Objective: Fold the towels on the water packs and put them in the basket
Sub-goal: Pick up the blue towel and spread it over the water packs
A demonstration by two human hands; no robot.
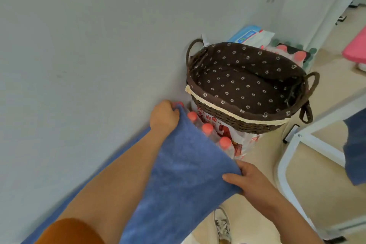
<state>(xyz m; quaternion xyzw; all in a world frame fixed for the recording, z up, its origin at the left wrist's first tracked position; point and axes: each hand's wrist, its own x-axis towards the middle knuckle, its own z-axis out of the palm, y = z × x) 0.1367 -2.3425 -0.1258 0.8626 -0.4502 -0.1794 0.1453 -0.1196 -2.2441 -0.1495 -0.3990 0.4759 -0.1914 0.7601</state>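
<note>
The person stands over the corner by the wall, both arms out. The left hand is curled round the far corner of the blue towel, close against the wall. The right hand pinches the near right corner, thumb on top and fingers tucked under the edge. The towel stretches between the two hands, draped over the water pack and hiding most of it. A few pink caps and some printed wrap show past the towel's right edge.

Just beyond the pack is the basket, dark wicker with a brown flowered lining and a loop handle at each end. It seems to sit on the same pack, with nothing showing inside but the lining. Behind it lie a blue-and-white packet and more bottles.

On the right a white frame stands near the right hand, with another blue cloth hanging at its far side. A shoe shows on the floor below the towel, and an orange sleeve covers the top of the left arm.
</note>
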